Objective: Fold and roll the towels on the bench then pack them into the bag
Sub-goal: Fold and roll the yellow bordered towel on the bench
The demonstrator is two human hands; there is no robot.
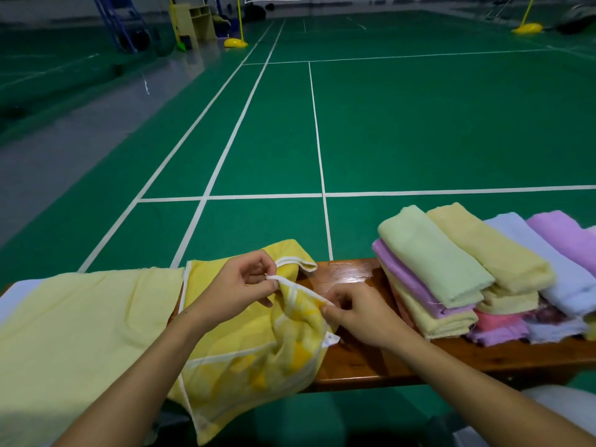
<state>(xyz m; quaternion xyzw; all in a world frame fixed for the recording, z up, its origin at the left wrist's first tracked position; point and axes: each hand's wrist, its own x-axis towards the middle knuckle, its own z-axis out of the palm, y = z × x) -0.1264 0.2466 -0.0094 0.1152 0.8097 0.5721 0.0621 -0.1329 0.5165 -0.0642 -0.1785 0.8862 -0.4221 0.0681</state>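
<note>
A bench runs from left to right in front of the person, with the court floor behind it. On its left part lies a spread towel, and just right of that a mesh bag lies partly over the bench's near edge, its upper rim held between the left hand and the right hand. On the right part a pile of folded towels sits apart from the bag.
</note>
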